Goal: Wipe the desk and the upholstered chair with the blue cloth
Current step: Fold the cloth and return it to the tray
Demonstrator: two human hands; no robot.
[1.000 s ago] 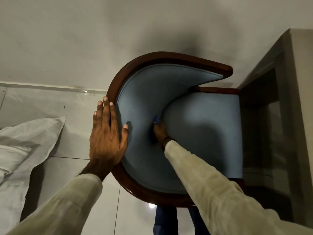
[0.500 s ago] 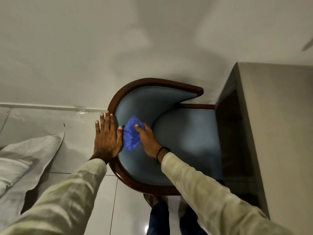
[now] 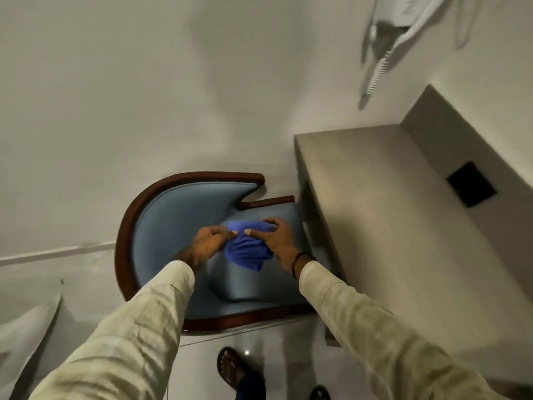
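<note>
View: a head-worn camera looks down on a person's two arms in pale sleeves, reaching over a chair beside a desk.
Blue cloth (image 3: 248, 249): bunched between both hands, above the chair seat; whether it touches the seat cannot be told. It hangs down toward the viewer from the fingers.
Left hand (image 3: 206, 245): fingers pinched on the cloth's left upper edge.
Right hand (image 3: 275, 241): fingers curled over the cloth's right upper edge, grasping it; a dark band circles the wrist.
Upholstered chair (image 3: 173, 226): blue-grey padding with a curved dark wood rim, directly beneath the hands.
Desk (image 3: 389, 226): pale flat top just to the right of the chair, bare apart from a dark square inset near its far side.
Key relation: the cloth lies between the hands, and the right hand is nearer the desk, so a move to the desk would likely lead with that hand.
Containers: none visible.
Floor: pale tiles, with one sandalled foot (image 3: 233, 368) below the chair.
</note>
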